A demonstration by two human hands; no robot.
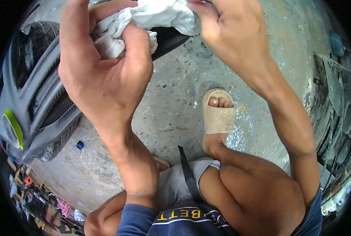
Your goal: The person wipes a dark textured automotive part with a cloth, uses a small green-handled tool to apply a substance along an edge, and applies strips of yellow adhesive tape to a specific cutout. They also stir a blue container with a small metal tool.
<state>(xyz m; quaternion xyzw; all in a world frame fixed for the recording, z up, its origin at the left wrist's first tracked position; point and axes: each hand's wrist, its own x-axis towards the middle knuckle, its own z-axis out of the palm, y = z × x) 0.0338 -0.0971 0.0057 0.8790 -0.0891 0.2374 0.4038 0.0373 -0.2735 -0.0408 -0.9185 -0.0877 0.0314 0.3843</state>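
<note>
A crumpled white cloth (163, 15) is bunched at the top of the view, over a dark, smooth black part (169, 43). My left hand (104, 74) is closed on the cloth, its thumb pressed into the folds and its fingers curled behind them. My right hand (234, 31) is closed on the cloth's right end, fingertips partly hidden at the upper edge. What lies under the cloth is mostly hidden.
At left, a grey-black molded panel (34, 102) with a green tape roll (12, 129) rests against a tire (45, 31). A bottle cap (79, 146) is on the concrete floor (171, 102). Piled scrap (336, 110) lines the right side; tools and clutter fill the lower left.
</note>
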